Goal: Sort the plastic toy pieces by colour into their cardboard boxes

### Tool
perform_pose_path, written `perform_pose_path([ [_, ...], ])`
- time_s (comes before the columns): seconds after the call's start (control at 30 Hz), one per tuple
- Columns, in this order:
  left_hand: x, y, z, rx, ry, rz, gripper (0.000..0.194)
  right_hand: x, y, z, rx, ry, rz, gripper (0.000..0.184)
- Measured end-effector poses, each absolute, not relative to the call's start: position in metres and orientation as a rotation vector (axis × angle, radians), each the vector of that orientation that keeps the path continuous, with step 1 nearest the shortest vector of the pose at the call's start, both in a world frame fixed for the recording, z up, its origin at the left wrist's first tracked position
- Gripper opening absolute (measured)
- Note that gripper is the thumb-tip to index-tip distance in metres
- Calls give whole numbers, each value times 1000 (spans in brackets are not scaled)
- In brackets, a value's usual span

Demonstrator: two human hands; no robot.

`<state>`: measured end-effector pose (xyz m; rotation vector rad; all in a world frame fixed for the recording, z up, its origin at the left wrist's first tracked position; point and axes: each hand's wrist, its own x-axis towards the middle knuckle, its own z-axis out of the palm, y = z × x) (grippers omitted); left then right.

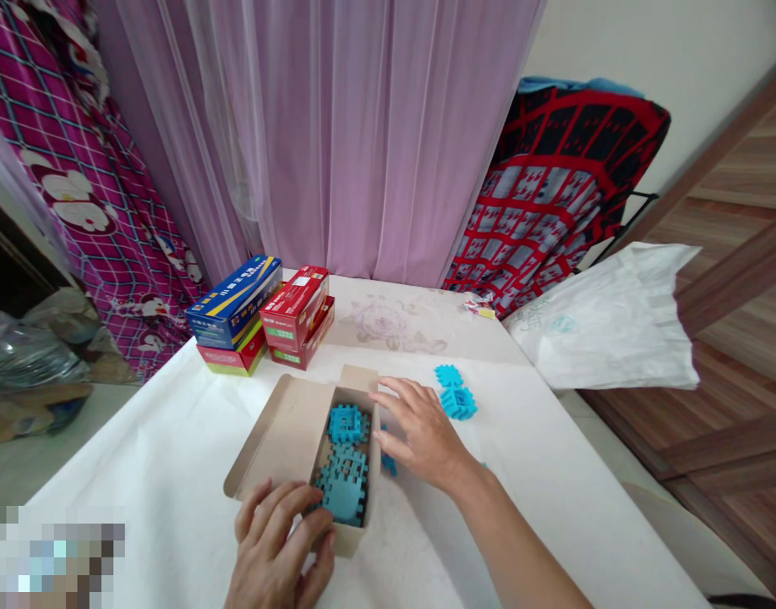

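Observation:
An opened cardboard box (286,423) lies on the white tablecloth, its lid folded out to the left. Inside are several blue interlocking plastic blocks (343,499), some joined into a cube at the far end. My left hand (280,541) rests over the near left edge of the box, fingers apart, fingertips near the blocks. At the box's right wall, my right hand (419,427) has its fingers spread, fingertips touching or close to the rim. A few more blue pieces (389,452) lie beside the box, partly hidden under my right hand.
Joined blue blocks (456,401) lie right of the box. Stacked blue and red boxes (236,304) and red boxes (296,313) stand at the back left. A white bag (609,321) hangs by the table's right edge. A small colourful wrapper (480,306) lies at the back.

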<state>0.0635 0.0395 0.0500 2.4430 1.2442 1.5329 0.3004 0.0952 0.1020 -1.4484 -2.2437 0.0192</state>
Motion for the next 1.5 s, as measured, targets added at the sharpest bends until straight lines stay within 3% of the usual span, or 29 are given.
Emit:
perform_pose_path([
  [0.1, 61, 38, 51, 2446, 1246, 1495, 10, 323, 83, 91, -1490, -2076, -15, 29],
  [0.27, 59, 40, 51, 2478, 1222, 1506, 11, 392, 82, 77, -1808, -1746, -35, 26],
  [0.4, 62, 43, 46, 2492, 1217, 1571, 11, 442, 90, 71, -2018, -1712, 103, 35],
  [0.57, 67, 46, 40, 2406, 1228, 1708, 16, 460, 97, 67, -1918, -1917, 297, 52],
  [0.93, 59, 48, 52, 2616, 1160, 1557, 10, 455, 102, 73, -1972, -1979, 311, 52],
  [1.13, 57, 43, 60, 2603, 1190, 1483, 10, 411, 83, 108, -1897, -1839, 326, 51],
  [1.3, 62, 39, 58, 2532, 1238, 1498, 11, 325, 73, 139, -1650, -2133, 352, 46],
  [1.5, 65, 38, 49, 2411, 1256, 1555, 12, 269, 81, 133, -1551, -2373, 298, 44],
])
